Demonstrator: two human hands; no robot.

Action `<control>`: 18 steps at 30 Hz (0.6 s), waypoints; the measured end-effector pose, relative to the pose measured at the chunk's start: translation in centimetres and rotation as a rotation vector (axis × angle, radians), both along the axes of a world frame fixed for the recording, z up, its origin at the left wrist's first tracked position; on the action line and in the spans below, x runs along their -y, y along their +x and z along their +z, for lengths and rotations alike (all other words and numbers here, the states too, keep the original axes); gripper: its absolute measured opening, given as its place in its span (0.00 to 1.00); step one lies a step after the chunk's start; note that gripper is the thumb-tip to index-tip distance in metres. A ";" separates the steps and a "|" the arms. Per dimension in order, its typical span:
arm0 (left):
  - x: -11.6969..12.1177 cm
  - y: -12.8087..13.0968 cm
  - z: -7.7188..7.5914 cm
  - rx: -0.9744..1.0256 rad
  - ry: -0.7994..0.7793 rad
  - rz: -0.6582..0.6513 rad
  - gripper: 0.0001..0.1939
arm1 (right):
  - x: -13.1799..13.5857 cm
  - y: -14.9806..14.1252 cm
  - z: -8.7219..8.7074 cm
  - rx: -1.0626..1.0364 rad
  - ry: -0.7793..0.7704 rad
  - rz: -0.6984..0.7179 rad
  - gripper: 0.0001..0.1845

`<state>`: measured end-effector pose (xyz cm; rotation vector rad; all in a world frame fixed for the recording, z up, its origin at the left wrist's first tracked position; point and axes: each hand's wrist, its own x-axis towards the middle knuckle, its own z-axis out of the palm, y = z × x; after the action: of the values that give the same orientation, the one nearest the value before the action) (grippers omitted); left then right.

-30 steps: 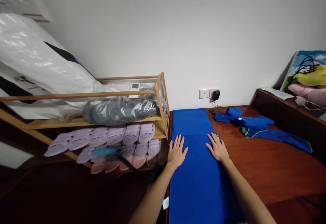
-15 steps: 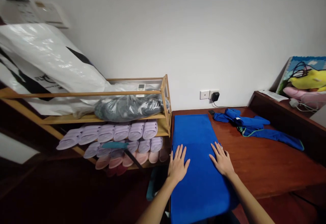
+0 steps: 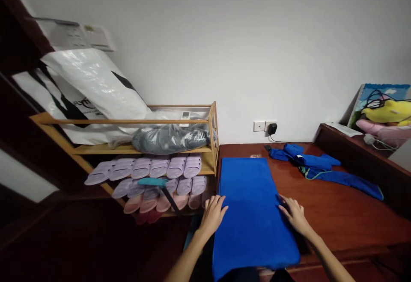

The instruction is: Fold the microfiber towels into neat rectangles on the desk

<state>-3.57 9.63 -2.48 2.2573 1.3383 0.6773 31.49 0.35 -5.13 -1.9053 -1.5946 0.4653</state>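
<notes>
A folded blue towel lies lengthwise on the dark red wooden table, its near end hanging over the front edge. My left hand rests at the towel's left edge, fingers curled over the side. At the towel's right edge sits my right hand, its fingers bent and touching the cloth. Whether either hand grips the edge is hard to tell.
Crumpled blue clothes lie at the back right of the table. A wall socket with a black charger sits behind. Left of the table stands a wooden rack with rows of slippers and plastic bags. Toys lie on a raised ledge at the right.
The towel has slid toward me, away from the wall. Both hands have moved from flat on top of the towel out to its side edges.
</notes>
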 end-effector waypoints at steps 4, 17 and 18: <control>-2.4 -0.4 0.2 0.064 -0.095 -0.019 0.07 | -1.6 1.5 0.5 -0.110 -0.002 -0.004 0.16; -2.5 -3.1 12.6 0.502 -0.426 -0.183 0.16 | 1.2 2.4 11.7 -0.682 0.169 -0.015 0.19; -2.8 -2.9 13.7 0.525 -0.420 -0.178 0.16 | 0.8 2.5 12.7 -0.680 0.192 -0.027 0.19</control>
<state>-6.44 12.39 11.21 1.6828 0.9080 0.7720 33.99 -0.49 7.58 -1.4069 -1.1123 0.8115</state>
